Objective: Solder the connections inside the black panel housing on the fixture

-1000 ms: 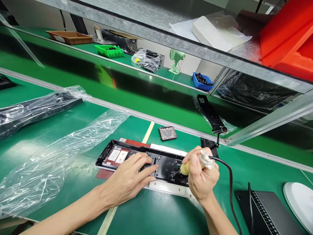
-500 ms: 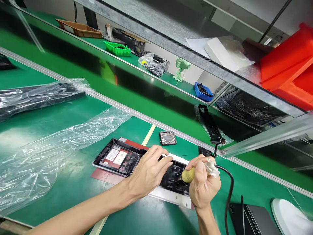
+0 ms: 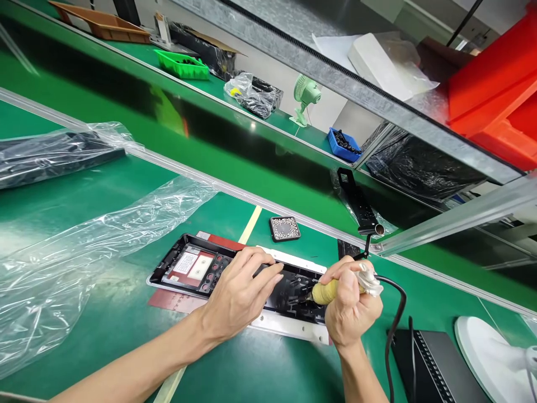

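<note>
A long black plastic housing (image 3: 289, 281) lies hollow side up on a white fixture (image 3: 293, 328). My left hand (image 3: 241, 294) rests across its middle, fingers stretched out and holding nothing. In my right hand (image 3: 353, 305) is a corded electric screwdriver (image 3: 325, 293) wrapped in yellow, my fingers closed round it. Its dark tip points left, down into the housing; whether it touches a screw I cannot tell. A reddish board (image 3: 203, 238) shows under the housing. Just beyond it sits a small black tray (image 3: 285, 229) of tiny silvery screws.
Clear plastic film (image 3: 104, 240) covers the bench at left. A black cord (image 3: 396, 324) hangs beside my right hand. At right are a black notebook-like object (image 3: 436, 364) and a white round base (image 3: 490, 358). A metal shelf (image 3: 356, 103) with a red bin (image 3: 495, 89) overhangs.
The camera view has shifted slightly. My left hand stays spread on the housing, and my right hand keeps hold of the screwdriver with its tip inside the housing.
</note>
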Demonstrator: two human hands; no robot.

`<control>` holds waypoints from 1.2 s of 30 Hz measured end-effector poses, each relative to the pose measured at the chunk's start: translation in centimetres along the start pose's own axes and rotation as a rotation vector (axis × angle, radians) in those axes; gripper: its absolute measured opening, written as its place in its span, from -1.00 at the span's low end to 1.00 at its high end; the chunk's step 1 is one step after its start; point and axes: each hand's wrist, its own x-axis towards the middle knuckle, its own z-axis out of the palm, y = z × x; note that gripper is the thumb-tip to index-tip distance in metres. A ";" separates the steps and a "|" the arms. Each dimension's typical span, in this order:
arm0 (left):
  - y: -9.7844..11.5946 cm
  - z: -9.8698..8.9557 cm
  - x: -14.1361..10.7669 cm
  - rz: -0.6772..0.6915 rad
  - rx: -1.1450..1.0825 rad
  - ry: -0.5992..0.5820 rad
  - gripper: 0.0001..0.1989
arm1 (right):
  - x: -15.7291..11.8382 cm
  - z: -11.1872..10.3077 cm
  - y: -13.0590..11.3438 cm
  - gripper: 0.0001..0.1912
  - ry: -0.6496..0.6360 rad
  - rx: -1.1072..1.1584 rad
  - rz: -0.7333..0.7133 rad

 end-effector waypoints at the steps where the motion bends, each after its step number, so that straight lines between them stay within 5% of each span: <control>1: 0.0 0.0 -0.1 0.001 -0.001 0.004 -0.73 | 0.0 0.1 0.0 -0.78 0.009 -0.001 -0.005; 13: 0.0 0.0 -0.3 0.018 -0.004 -0.022 -0.72 | -0.6 0.1 0.6 -0.83 0.009 0.009 -0.013; 28: -0.2 0.1 -0.2 0.018 -0.042 -0.005 -0.70 | -0.3 0.2 0.1 -0.65 -0.018 -0.058 -0.067; 36: -0.1 0.0 -0.3 0.000 -0.052 -0.014 -0.72 | -0.5 0.2 0.7 -0.76 0.005 -0.036 -0.073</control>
